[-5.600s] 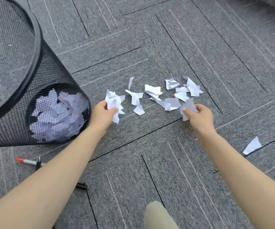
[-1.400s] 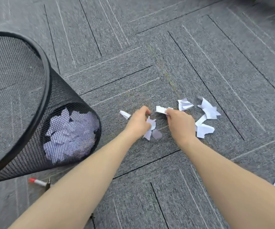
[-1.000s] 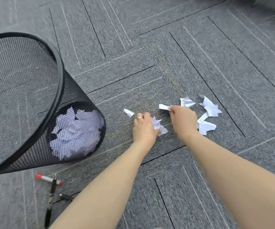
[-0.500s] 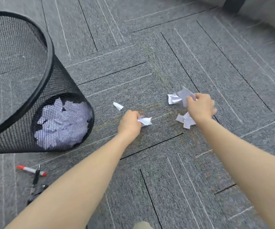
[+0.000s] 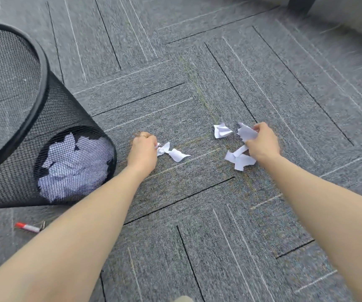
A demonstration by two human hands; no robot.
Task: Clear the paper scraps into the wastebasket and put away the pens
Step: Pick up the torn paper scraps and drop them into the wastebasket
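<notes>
Paper scraps [image 5: 240,159] lie on the carpet right of the wastebasket [image 5: 23,118]; left hand [image 5: 143,152] pinches crumpled scraps [image 5: 172,151], right hand [image 5: 262,142] grips another scrap [image 5: 246,132]. Red-capped pen [image 5: 26,227] lies just beside the wastebasket's base.

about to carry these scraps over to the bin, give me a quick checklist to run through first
1. Left hand has a grip on scraps: ok, paper sticks out of the fist.
2. Right hand has a grip on its scraps: ok.
3. Floor scraps all gathered: not ok, a loose scrap lies on the carpet beside the right hand.
4. Pieces hanging below the right hand secured: cannot tell.
5. Wastebasket within view and open: ok, already holding paper.
6. Pens put away: not ok, a red-capped pen lies by the basket.
</notes>
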